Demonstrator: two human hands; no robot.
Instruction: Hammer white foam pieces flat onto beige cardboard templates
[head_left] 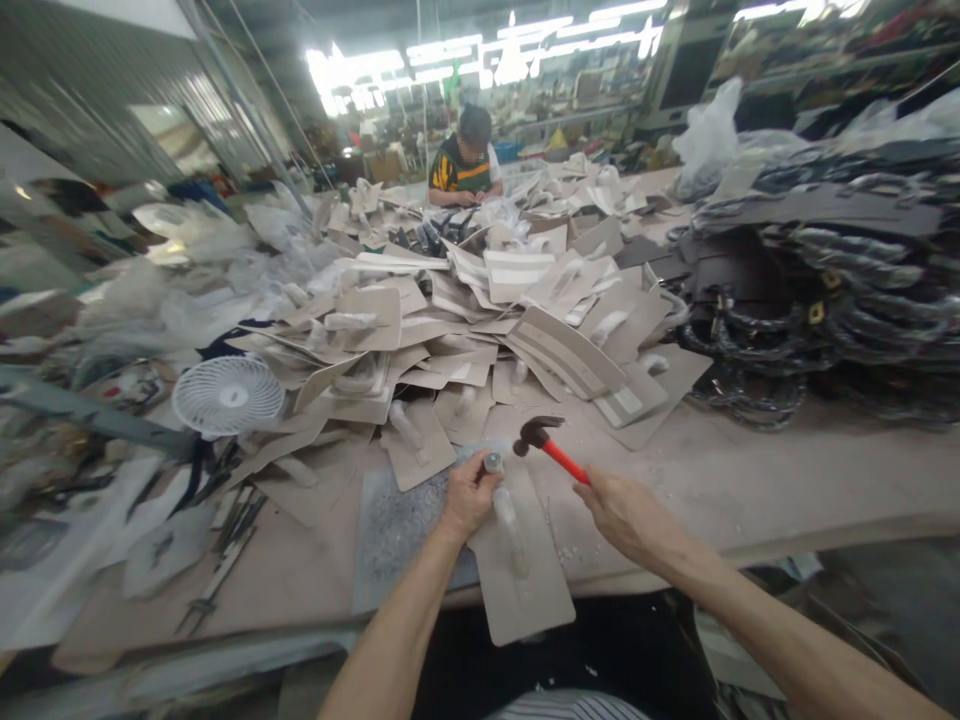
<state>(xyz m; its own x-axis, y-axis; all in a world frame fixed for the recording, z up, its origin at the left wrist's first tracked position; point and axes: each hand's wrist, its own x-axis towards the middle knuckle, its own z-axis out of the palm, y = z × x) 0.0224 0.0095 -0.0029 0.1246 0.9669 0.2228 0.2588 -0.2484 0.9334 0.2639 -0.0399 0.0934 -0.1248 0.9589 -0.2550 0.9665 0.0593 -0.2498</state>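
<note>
My left hand (pixel 472 492) is closed around a short metal punch (pixel 492 462), held upright at the top of a beige panel (pixel 525 590). A plastic-wrapped handle lies along this panel, which overhangs the table's front edge. Under the punch and to its left is a grey speckled slab (pixel 397 515). My right hand (pixel 616 508) grips the red handle of a hammer (pixel 551 448). The hammer's dark head is raised to the right of the punch, apart from it.
A large heap of beige panels (pixel 450 330) covers the table's middle. A white fan (pixel 229 395) and metal tools (pixel 225 560) are at left. Dark wrapped pieces (pixel 757 300) are stacked at right. Another person (pixel 465 165) sits beyond the heap.
</note>
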